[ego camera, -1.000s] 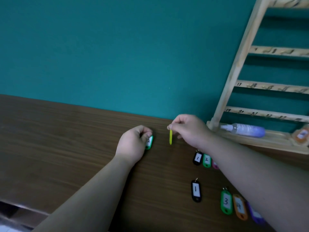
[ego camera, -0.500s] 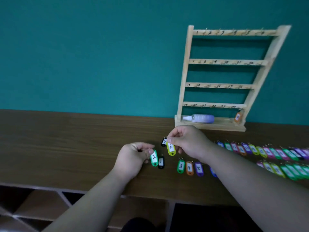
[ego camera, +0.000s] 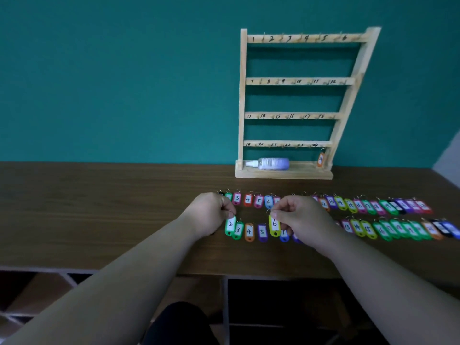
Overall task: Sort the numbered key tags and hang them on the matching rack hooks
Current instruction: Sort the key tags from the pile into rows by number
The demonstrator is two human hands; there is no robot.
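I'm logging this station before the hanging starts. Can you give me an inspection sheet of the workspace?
Surface: brown wooden table, two tag rows laid out.
Job's things: wooden rack at the wall, one orange tag hung bottom right; green tag 2 and yellow-green tag 6 lifted.
Clutter: spray bottle lying on the rack base.
Grips: left hand pinches tag 2; right hand pinches tag 6.
Cables: nothing seen.
Surroundings: teal wall; open shelving below.

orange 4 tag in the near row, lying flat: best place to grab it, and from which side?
Judging by its pose, grip the orange 4 tag at its far end, where the ring sits, pinching from above. It lies flat, with the green 3 tag and purple 5 tag close alongside, so the long edges leave little room for fingers. Lifting by the ring also suits hanging.
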